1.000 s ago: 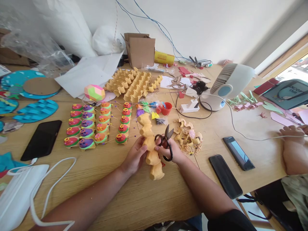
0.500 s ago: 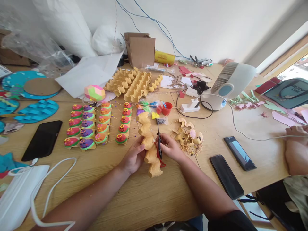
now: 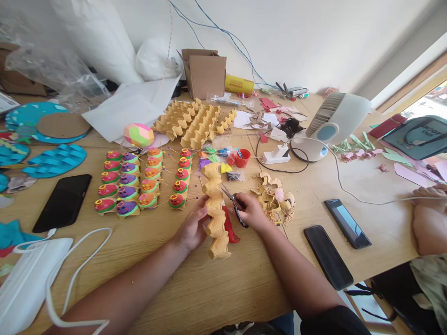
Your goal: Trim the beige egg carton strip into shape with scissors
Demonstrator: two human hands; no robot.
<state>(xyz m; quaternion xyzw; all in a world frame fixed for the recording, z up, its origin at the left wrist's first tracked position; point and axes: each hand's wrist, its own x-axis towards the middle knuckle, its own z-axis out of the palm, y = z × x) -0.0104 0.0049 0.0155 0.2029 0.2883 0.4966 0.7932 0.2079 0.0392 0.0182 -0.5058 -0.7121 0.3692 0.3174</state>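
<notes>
My left hand (image 3: 193,224) grips a strip of tan egg carton (image 3: 216,211) by its left side, holding it lengthwise over the table. In my right hand (image 3: 252,211) are black-handled scissors (image 3: 239,211), their blades pointing up and left, close to the strip's right edge. A red item (image 3: 230,228) lies on the table behind the strip, partly hidden. Left of my hands stand rows of painted egg-carton caterpillars, the nearest a red-and-green row (image 3: 179,187). Carton scraps and crumbs (image 3: 274,197) are heaped right of my right hand.
Uncut egg cartons (image 3: 200,123) lie at the back, near a cardboard box (image 3: 205,74). A red cup (image 3: 243,158) stands beyond the scissors. Two phones (image 3: 328,256) and a white fan (image 3: 337,118) are to the right. Another person's arm (image 3: 429,225) rests at the right edge.
The scissors have swung from nearly upright to slanting up-left, with the blades now visibly apart. The carton strip has turned to stand straighter, uncovering more of the red item.
</notes>
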